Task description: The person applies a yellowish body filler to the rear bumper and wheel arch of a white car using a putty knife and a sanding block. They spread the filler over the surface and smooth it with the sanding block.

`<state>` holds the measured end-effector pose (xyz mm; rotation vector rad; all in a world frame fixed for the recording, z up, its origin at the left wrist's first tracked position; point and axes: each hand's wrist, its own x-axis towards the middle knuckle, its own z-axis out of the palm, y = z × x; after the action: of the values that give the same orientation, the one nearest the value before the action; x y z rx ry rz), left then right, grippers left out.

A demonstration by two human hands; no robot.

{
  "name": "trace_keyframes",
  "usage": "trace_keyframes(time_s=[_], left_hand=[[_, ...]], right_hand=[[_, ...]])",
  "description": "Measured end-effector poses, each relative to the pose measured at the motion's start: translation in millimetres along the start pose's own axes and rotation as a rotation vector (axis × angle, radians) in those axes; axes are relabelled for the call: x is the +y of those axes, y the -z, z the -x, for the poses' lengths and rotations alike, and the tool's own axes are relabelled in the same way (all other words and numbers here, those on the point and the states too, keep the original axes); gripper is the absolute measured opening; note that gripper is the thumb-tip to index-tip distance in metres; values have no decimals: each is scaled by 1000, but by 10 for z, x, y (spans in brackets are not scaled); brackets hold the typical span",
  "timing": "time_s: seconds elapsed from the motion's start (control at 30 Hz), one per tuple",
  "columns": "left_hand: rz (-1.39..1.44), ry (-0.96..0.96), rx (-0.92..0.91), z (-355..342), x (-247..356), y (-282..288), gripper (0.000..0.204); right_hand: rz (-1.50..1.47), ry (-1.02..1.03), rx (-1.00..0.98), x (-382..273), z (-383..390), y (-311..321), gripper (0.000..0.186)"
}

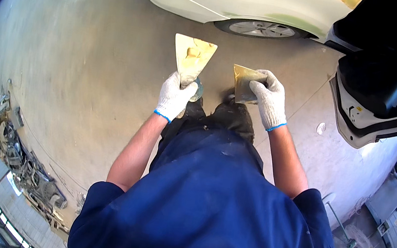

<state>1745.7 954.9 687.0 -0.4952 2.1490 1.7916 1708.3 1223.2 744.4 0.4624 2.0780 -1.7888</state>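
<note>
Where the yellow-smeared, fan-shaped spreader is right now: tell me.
In the head view, the yellow-smeared, fan-shaped spreader is above and slightly left of centre, in the left white-gloved hand, left of the thin yellowish plate in the right white-gloved hand.

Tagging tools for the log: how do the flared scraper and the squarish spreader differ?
The scraper flares to a broad edge; the spreader is squarish. The scraper looks pale cream; the spreader, duller tan-grey. The scraper carries a yellow lump; the spreader shows none. Both are flat and yellow-smeared.
</note>
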Motion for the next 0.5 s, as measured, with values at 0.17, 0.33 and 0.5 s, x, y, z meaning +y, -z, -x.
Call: trace_keyframes(time_s=[0.17,0.33,0.5], left_hand=[[-22,103,-51,-96,-91,185,29],[-17,130,24,-114,-565,138,23],[-25,220,82,36,-351,189,19]], right_hand=[[-133,-70,75,-20,23,-41,25],[-76,-91,117,449,-254,-13,27],[-198,-84,94,541,-455,-39,27]])
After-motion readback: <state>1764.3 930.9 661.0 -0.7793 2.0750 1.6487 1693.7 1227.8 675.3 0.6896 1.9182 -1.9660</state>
